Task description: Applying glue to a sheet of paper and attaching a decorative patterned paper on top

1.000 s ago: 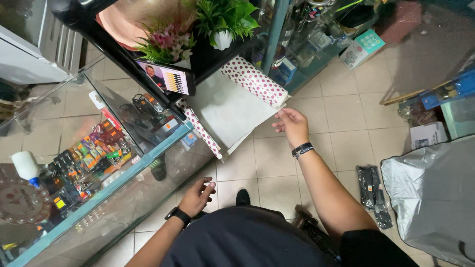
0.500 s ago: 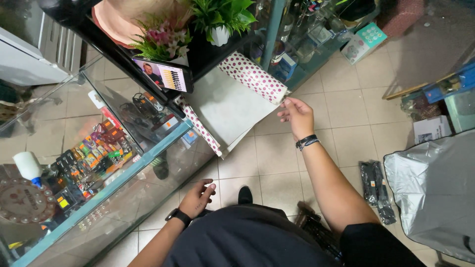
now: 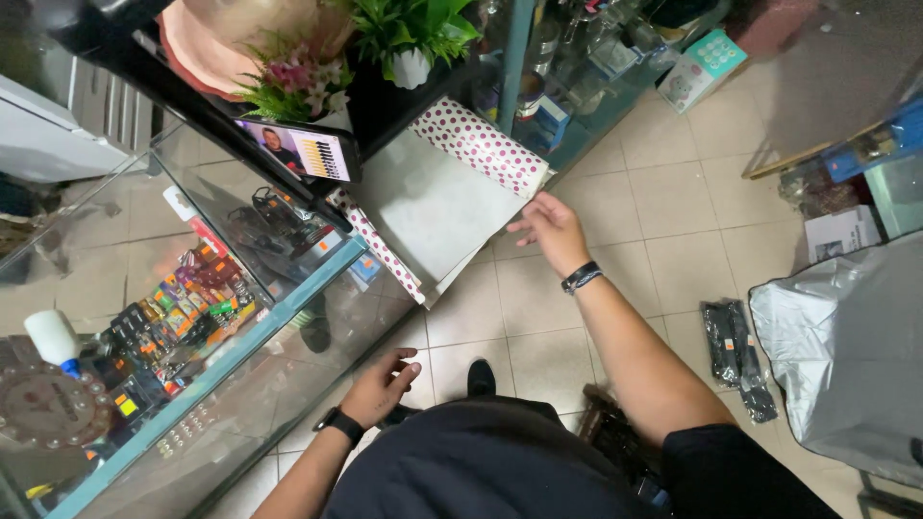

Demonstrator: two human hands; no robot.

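My right hand (image 3: 550, 229) has let go of the paper (image 3: 437, 207), now open just beside it; left hand (image 3: 380, 386) stays loose, empty.

COLOURS / PATTERNS

Wrapping paper sheet (image 3: 437, 207): pale grey-white face, rolled edges white w/ dark red polka dots. Wristband (image 3: 581, 277) on right hand (image 3: 550, 229): black. Watch (image 3: 338, 423) at left hand (image 3: 382, 384): black. Counter frame (image 3: 255, 322): teal. Floor tiles (image 3: 663, 202): beige. Plastic bag (image 3: 851, 336): silver-grey.
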